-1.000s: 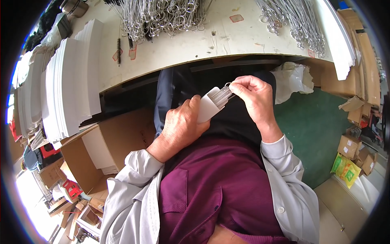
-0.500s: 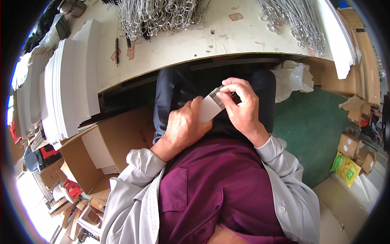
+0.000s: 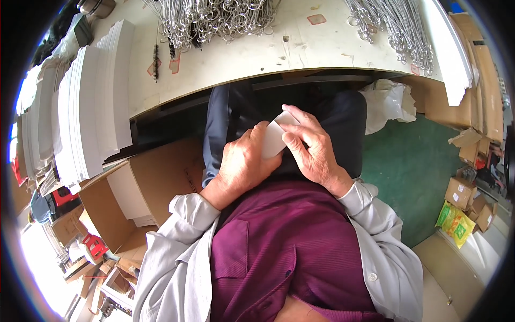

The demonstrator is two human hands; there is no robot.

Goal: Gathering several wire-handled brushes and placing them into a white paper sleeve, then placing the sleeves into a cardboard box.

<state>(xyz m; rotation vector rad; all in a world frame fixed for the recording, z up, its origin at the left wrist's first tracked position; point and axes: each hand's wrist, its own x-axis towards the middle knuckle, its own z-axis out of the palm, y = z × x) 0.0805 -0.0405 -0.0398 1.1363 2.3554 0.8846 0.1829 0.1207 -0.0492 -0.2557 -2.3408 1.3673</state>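
Observation:
A small white cardboard box [image 3: 274,138] is held above my lap, tilted with its far end toward the upper right. My left hand [image 3: 242,160] is wrapped round the lower part of the box, thumb along its left side. My right hand [image 3: 316,150] is closed at the far end, its fingers lying over the edge and the thumb near the right side. What the box contains is hidden now.
Ahead on the white table [image 3: 225,70] lie bundles of wire-handled brushes with looped ends [image 3: 214,19] and two dark-bristled brushes. Stacked white card sheets [image 3: 80,107] stand left, above an open brown carton [image 3: 155,177]. A crumpled white bag [image 3: 389,104] sits at right.
The see-through wrapped bundle that showed at the box's far end is out of sight, and white card covers that end. My right fingers have shifted down onto it.

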